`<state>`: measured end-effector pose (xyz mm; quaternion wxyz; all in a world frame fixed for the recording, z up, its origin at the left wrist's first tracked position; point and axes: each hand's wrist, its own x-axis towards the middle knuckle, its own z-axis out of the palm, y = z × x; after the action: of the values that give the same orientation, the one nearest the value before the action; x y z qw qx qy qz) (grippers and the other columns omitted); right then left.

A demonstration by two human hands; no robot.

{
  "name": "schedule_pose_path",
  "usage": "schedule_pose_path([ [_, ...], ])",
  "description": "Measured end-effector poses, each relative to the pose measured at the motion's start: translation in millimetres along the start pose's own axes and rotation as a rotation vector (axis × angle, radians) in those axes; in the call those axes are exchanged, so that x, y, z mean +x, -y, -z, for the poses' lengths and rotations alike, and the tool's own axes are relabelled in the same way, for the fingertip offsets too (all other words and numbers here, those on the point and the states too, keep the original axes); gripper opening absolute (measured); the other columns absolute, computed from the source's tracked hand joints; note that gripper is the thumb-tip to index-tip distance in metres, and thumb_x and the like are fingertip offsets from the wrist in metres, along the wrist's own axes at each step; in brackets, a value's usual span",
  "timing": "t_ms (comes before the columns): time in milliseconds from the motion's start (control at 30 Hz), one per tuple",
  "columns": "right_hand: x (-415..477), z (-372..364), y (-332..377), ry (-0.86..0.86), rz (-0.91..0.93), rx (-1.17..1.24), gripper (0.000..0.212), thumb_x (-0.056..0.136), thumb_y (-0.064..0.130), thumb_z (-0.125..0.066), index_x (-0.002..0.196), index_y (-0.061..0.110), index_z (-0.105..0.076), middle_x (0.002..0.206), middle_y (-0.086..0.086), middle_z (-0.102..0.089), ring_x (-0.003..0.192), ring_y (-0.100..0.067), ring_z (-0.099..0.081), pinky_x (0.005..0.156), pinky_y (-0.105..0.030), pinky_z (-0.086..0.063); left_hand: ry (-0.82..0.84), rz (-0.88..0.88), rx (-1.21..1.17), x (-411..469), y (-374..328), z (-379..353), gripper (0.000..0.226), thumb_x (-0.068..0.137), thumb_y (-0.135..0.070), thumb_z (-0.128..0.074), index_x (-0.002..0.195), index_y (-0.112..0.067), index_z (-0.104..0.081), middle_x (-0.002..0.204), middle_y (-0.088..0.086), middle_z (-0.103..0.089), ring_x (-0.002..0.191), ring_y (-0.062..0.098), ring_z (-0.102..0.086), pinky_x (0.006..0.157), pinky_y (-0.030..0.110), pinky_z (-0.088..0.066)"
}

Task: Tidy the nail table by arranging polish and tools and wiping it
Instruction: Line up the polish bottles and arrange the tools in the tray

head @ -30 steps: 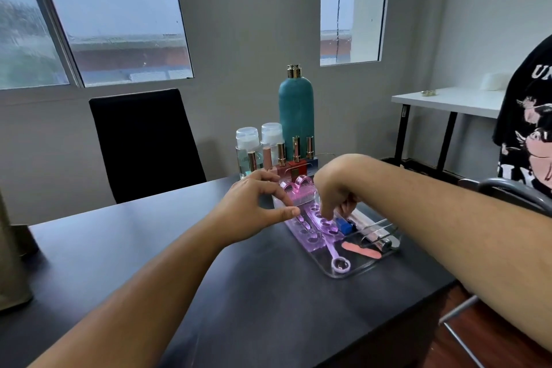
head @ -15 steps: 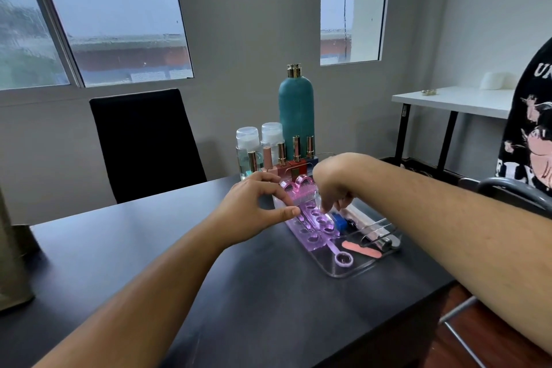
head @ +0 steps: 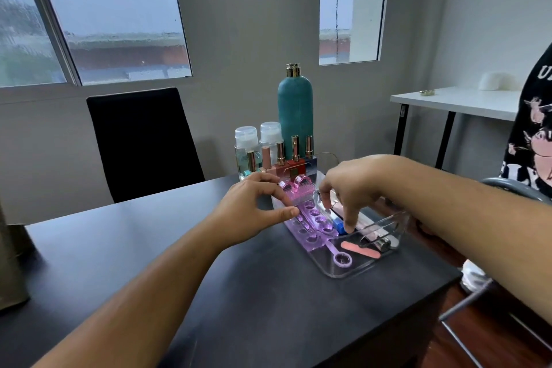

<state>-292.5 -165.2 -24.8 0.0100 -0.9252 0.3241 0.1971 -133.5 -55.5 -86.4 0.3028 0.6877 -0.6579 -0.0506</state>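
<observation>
A clear tray [head: 343, 273] sits at the right of the black table [head: 179, 248]. It holds purple toe separators [head: 312, 222], a purple ring-ended tool [head: 343, 260], a pink nail file [head: 360, 249], metal tools [head: 378, 240] and a small blue block [head: 338, 222]. My left hand [head: 254, 212] pinches the tray's left rim beside the separators. My right hand [head: 349, 188] hangs over the tray with its fingers spread downward, the index tip touching the blue block. Behind the tray stands a row of gold-capped polish bottles [head: 294, 158].
A tall teal bottle [head: 295, 110] and two clear bottles [head: 246, 146] stand behind the polishes. A black chair [head: 140, 140] faces the far edge. A person in a black shirt [head: 531, 128] sits at the right. A brownish object [head: 12, 263] is at the left edge.
My right hand has moved from over the purple separators rightward and nearer, down to the blue block. My left hand has stayed on the tray's rim.
</observation>
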Motion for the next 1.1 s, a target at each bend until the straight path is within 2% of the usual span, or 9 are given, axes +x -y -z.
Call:
schedule_pose_path([
  [100,6.2,-7.0,-0.3,-0.077,0.019,0.036,0.044,0.072,0.019,-0.080,0.112,0.016,-0.061,0.096,0.001,-0.058,0.088,-0.018,-0.053,0.054,-0.021,-0.035,-0.001,-0.002,-0.002,0.3,1.1,-0.7,0.026,0.058,-0.070,-0.055,0.073,-0.050,-0.062,0.117,-0.023,-0.043,0.110,-0.004,-0.037,0.096,0.024,-0.032],
  [200,8.1,-9.9,0.4,-0.145,0.042,0.064,0.042,0.074,0.016,-0.078,0.112,0.016,-0.060,0.080,0.007,-0.050,0.083,-0.016,-0.051,0.053,-0.021,-0.032,-0.004,0.000,-0.004,0.2,1.2,-1.2,0.028,0.058,-0.071,-0.055,0.073,-0.049,-0.062,0.117,-0.024,-0.043,0.110,-0.005,-0.037,0.094,0.024,-0.033],
  [333,6.4,-12.4,-0.2,-0.194,0.064,0.082,0.040,0.076,0.017,-0.077,0.112,0.017,-0.060,0.076,0.011,-0.044,0.077,-0.013,-0.049,0.053,-0.020,-0.031,-0.007,-0.004,-0.014,0.7,1.9,-1.5,0.027,0.058,-0.070,-0.055,0.074,-0.049,-0.063,0.117,-0.024,-0.043,0.112,-0.002,-0.039,0.096,0.027,-0.035],
  [467,2.0,-9.8,1.3,-0.130,0.147,0.153,0.035,0.072,0.023,-0.079,0.104,0.023,-0.064,0.069,0.013,-0.043,0.062,-0.003,-0.042,0.054,-0.022,-0.030,-0.009,-0.002,-0.025,0.2,4.9,-2.2,0.029,0.056,-0.074,-0.055,0.074,-0.052,-0.063,0.131,-0.018,-0.042,0.123,0.002,-0.038,0.100,0.031,-0.037],
  [567,3.1,-13.3,5.2,-0.125,0.171,0.139,0.032,0.070,0.023,-0.081,0.097,0.024,-0.063,0.067,0.012,-0.043,0.061,-0.004,-0.041,0.054,-0.023,-0.032,-0.015,0.016,-0.065,-0.6,7.5,-4.4,0.029,0.055,-0.073,-0.059,0.077,-0.054,-0.064,0.146,-0.014,-0.030,0.133,0.006,-0.030,0.096,0.024,-0.034],
  [733,3.3,-15.3,5.6,-0.152,0.193,0.163,0.034,0.069,0.023,-0.082,0.098,0.021,-0.064,0.071,0.012,-0.047,0.064,-0.004,-0.044,0.055,-0.024,-0.034,-0.024,0.027,-0.071,0.1,10.6,-7.0,0.035,0.053,-0.078,-0.057,0.081,-0.057,-0.063,0.147,-0.014,-0.028,0.138,0.008,-0.026,0.084,0.015,-0.031],
  [867,-3.3,-9.7,3.4,-0.111,0.211,0.234,0.035,0.070,0.023,-0.081,0.101,0.023,-0.065,0.077,0.011,-0.052,0.068,-0.004,-0.048,0.056,-0.022,-0.033,-0.022,0.029,-0.062,0.7,12.1,-7.8,0.038,0.052,-0.080,-0.056,0.082,-0.058,-0.062,0.148,-0.014,-0.028,0.138,0.009,-0.026,0.087,0.018,-0.032],
  [1000,-14.6,-8.6,6.3,-0.024,0.216,0.195,0.019,0.072,0.028,-0.080,0.084,0.019,-0.068,0.067,0.012,-0.056,0.063,-0.005,-0.050,0.055,-0.022,-0.037,-0.026,0.022,-0.071,0.7,13.0,-7.3,0.036,0.053,-0.078,-0.057,0.081,-0.056,-0.063,0.139,-0.019,-0.030,0.136,0.008,-0.027,0.088,0.018,-0.032],
  [1100,-18.5,-12.3,13.6,0.027,0.172,0.113,0.030,0.076,0.044,-0.073,0.069,0.017,-0.063,0.060,0.009,-0.054,0.056,-0.008,-0.047,0.051,-0.021,-0.037,-0.020,0.024,-0.083,0.6,11.6,-6.9,0.036,0.052,-0.076,-0.058,0.081,-0.055,-0.064,0.146,-0.014,-0.030,0.138,0.009,-0.026,0.092,0.022,-0.033],
])
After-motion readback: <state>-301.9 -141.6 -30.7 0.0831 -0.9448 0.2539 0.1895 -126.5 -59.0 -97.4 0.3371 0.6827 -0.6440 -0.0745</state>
